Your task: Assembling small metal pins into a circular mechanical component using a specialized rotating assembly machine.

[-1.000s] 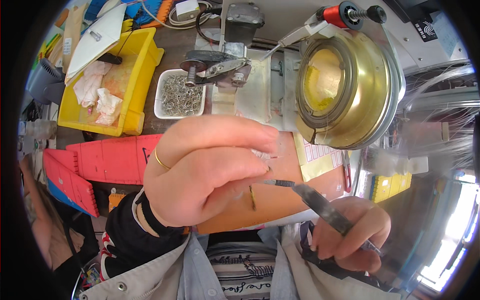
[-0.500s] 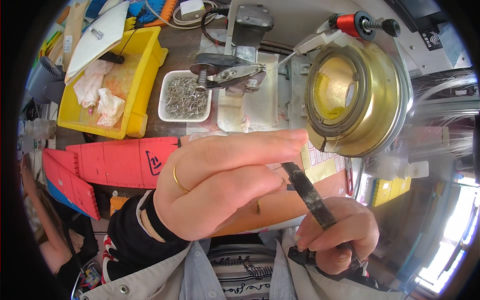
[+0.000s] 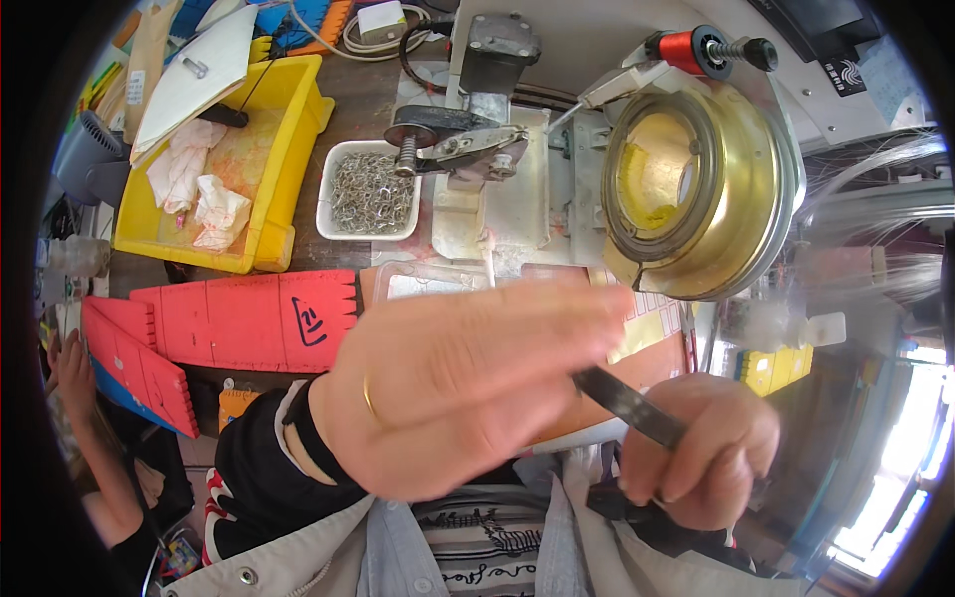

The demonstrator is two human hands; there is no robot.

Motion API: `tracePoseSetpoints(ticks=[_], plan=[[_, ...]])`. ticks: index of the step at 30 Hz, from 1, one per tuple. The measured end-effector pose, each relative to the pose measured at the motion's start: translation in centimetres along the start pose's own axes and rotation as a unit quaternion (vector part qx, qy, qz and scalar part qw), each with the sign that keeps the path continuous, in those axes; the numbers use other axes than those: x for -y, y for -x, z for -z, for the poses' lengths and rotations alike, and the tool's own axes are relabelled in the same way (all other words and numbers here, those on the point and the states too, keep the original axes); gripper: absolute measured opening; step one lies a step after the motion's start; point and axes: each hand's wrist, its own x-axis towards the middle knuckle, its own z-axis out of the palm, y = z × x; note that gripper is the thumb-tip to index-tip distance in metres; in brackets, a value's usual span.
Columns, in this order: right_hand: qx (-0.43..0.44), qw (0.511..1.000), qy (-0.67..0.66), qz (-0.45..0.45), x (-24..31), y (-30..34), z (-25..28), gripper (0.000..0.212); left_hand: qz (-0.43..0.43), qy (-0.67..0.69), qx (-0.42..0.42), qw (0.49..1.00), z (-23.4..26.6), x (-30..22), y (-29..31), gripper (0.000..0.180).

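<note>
My left hand [image 3: 468, 383] is raised close to the camera, blurred, fingers stretched to the right with a ring on one finger. Its fingertips meet the upper end of a thin dark rod-like tool [image 3: 629, 406]. My right hand [image 3: 701, 460] is closed around the lower end of that tool, just right of my left hand and above my lap. What lies under my left hand is hidden. Behind the hands stands a small metal bench press [image 3: 479, 139] and a large brass-coloured round drum [image 3: 696, 189].
A white tray of small metal hooks [image 3: 368, 191] sits left of the press. A yellow bin with crumpled cloths [image 3: 214, 179] is at far left, red toothed boards [image 3: 249, 318] below it. Another person's hand [image 3: 70, 368] shows at the left edge. A red spool [image 3: 686, 48] tops the drum.
My left hand has opened out and swept rightward, fingers now extended. My right hand with the dark tool has shifted slightly up and right.
</note>
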Motion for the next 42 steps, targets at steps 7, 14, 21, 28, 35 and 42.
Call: tracePoseSetpoints(ticks=[7, 14, 21, 28, 35, 42], plan=[[-0.097, 0.973, 0.064, 0.202, -1.3, -1.0, -1.2, 0.02, 0.1, 0.092, -0.001, 0.991, 1.0, 0.2, -0.6, 0.01], [-0.012, 0.929, 0.326, 0.172, -1.9, -4.2, -1.9, 0.026, 0.179, 0.221, -0.032, 0.958, -0.1, 0.6, 0.4, 0.007], [-0.069, 0.943, 0.291, 0.149, -2.0, -4.3, -2.1, 0.02, 0.044, -0.178, -0.027, 0.983, 1.8, -0.3, 0.4, 0.024], [-0.079, 0.926, 0.33, 0.162, -2.1, -4.4, -2.2, 0.025, 0.039, -0.391, 0.031, 0.919, 0.7, -2.1, 0.5, 0.027], [-0.021, 0.883, 0.449, 0.136, -0.4, -4.0, -1.6, 0.028, 0.079, -0.283, 0.025, 0.956, 0.6, -1.5, 0.5, 0.028], [-0.03, 0.929, 0.326, 0.172, -0.9, 0.5, 0.1, 0.037, 0.082, -0.107, -0.017, 0.991, 0.0, -0.1, 0.4, 0.018]])
